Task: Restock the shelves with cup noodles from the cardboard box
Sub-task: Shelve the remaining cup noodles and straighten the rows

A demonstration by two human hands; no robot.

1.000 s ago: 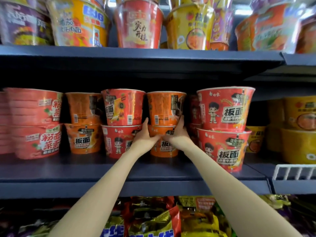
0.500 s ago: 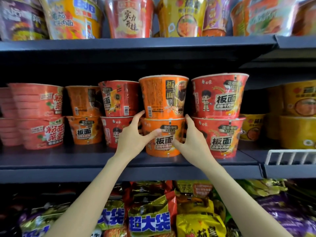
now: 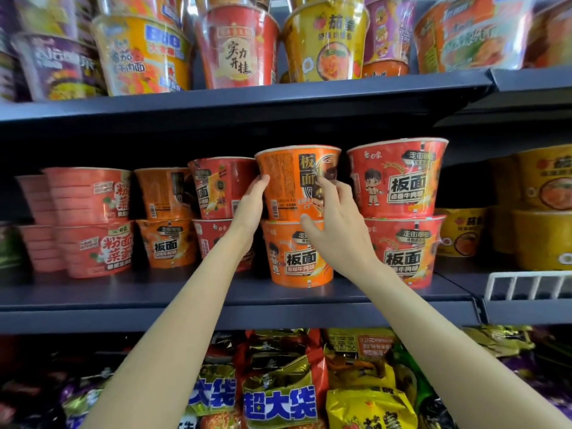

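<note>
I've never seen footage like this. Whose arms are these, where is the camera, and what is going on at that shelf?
No machine here: these are a person's two bare arms, filmed by a wide-angle camera worn on their head, looking forward at a shop shelf. The middle shelf carries noodle cups stacked two high. The left hand and the right hand are both on the upper orange cup, one at each side, which sits on the lower orange cup. Red cups stand just to the right. More cups fill the shelf above, and bagged noodles lie below. No cardboard box is in view.
</note>
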